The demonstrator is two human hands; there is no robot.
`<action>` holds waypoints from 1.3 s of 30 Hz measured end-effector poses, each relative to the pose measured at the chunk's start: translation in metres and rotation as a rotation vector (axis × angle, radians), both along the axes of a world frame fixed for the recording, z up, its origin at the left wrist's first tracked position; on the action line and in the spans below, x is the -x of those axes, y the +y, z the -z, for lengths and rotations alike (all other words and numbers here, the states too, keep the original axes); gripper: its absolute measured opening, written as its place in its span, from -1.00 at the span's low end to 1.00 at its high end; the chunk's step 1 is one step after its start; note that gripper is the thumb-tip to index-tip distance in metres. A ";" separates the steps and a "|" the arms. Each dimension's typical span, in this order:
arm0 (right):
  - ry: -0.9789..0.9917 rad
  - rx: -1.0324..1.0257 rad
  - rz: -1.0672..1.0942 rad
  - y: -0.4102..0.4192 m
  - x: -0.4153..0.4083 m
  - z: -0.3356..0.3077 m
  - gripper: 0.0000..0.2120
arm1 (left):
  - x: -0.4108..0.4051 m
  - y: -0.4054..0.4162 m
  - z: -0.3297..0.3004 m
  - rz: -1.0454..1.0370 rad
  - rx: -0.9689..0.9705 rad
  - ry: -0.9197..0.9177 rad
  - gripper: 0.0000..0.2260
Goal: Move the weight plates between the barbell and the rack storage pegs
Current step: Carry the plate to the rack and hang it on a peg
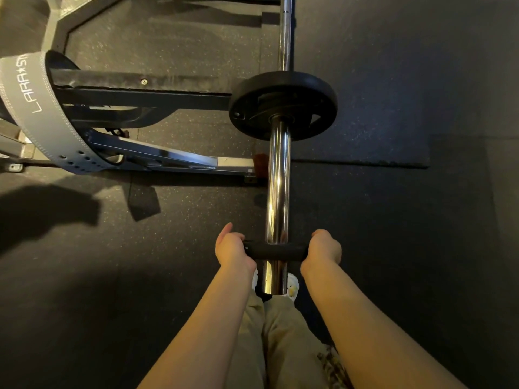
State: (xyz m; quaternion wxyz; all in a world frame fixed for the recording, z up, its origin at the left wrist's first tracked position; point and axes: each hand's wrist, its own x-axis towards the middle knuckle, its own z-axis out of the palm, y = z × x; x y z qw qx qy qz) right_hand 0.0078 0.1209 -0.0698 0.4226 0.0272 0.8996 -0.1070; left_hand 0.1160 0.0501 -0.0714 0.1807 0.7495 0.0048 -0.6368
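Near the barbell sleeve end: small weight plate, edge-on, gripped by left hand and right hand, fingers curled round rim. Keep square to sleeve; slide evenly.

Floor: dark rubber, speckled with pale flecks, covers the whole view. Landmark: the rack base, a black and grey steel frame resting on the floor at the left.

Right of the rack base, a thicker black mat lies on the floor; its near edge shows as a raised step, corner rounded. Beyond the rack base, a grey angled frame foot sits on the rubber, upper left. Nearer than the rack base, two white shoes stand on the floor, partly hidden. A seam between tiles runs just near the rack base.
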 end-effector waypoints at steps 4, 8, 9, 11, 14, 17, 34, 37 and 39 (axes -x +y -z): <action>0.004 0.003 0.031 -0.007 0.008 0.003 -0.51 | 0.010 -0.009 0.000 0.029 0.020 -0.034 -0.55; -0.021 0.051 0.159 -0.020 0.015 0.006 -0.58 | 0.017 -0.016 -0.003 0.044 0.019 -0.068 -0.55; -0.033 0.096 0.247 -0.024 0.017 0.008 -0.63 | 0.018 -0.018 -0.003 0.047 0.015 -0.075 -0.55; -0.023 0.144 0.171 -0.028 0.020 0.010 -0.67 | 0.023 -0.023 -0.004 0.043 0.018 -0.075 -0.56; 0.028 0.069 0.053 -0.037 0.031 0.014 -0.66 | 0.036 -0.038 -0.007 0.051 0.042 -0.085 -0.57; 0.031 -0.068 -0.124 -0.048 0.046 0.008 -0.60 | 0.050 -0.052 -0.009 0.056 0.061 -0.090 -0.60; 0.041 -0.213 -0.573 -0.094 0.081 0.010 -0.63 | 0.075 -0.087 0.004 0.025 0.044 -0.112 -0.66; 0.002 -0.196 -0.608 -0.097 0.090 0.015 -0.64 | 0.081 -0.091 0.004 0.006 0.068 -0.128 -0.68; -0.036 -0.129 -0.517 -0.097 0.100 0.021 -0.63 | 0.091 -0.091 0.000 0.018 0.117 -0.139 -0.70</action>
